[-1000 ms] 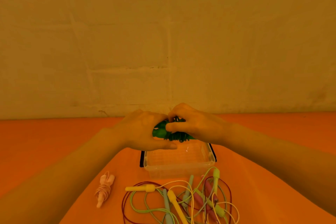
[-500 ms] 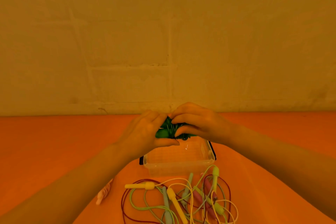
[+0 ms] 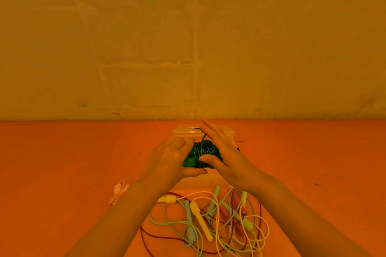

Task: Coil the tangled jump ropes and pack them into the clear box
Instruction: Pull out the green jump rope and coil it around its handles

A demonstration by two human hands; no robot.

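The green jump rope [image 3: 201, 153], wound into a tight bundle, was observed held between both hands above the clear box [image 3: 203, 182]. The box was largely hidden behind the hands. The left hand [image 3: 170, 161] was found curled under and around the bundle, its thumb beneath it. The right hand [image 3: 224, 152] was noted against the bundle's right side, thumb pressed onto the coils, fingers extended straight and pointing away from the camera. A clear lid [image 3: 186, 130] was recorded on the orange table [image 3: 62, 162] just beyond the hands. A tangle of uncoiled ropes [image 3: 211, 219] was seen in front of the box. A coiled pink rope [image 3: 119, 192] lay to its left, partly covered by the left forearm.
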